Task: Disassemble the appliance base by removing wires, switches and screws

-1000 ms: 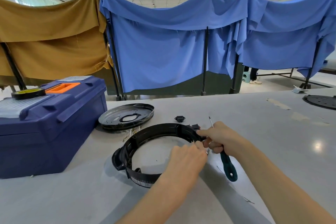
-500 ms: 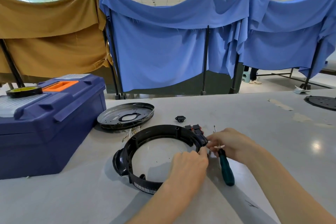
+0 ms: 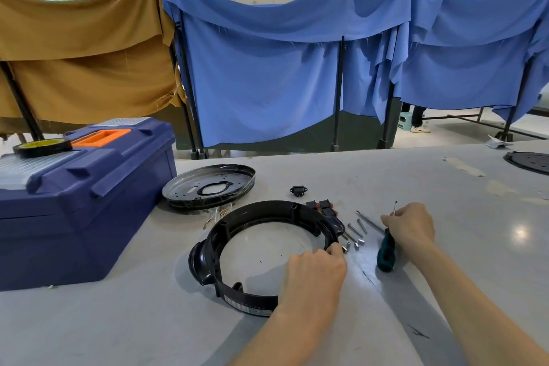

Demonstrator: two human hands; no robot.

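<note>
1. Head view: the black ring base (image 3: 255,211) lay flat on the tabletop (image 3: 445,187), its spout-like bulge pointing left, away from both hands.
2. The left hand (image 3: 315,273) curled its fingers over the ring's right rim, and its wrist covered part of the label on the near wall.
3. The right hand (image 3: 410,226) pinched a thin metal pin (image 3: 395,206) that stood upright.
4. Below that hand, the screwdriver (image 3: 386,252) lay with its handle towards the person.
5. Loose screws (image 3: 355,235) lay between the hands; their heads were too small to make out.
</note>
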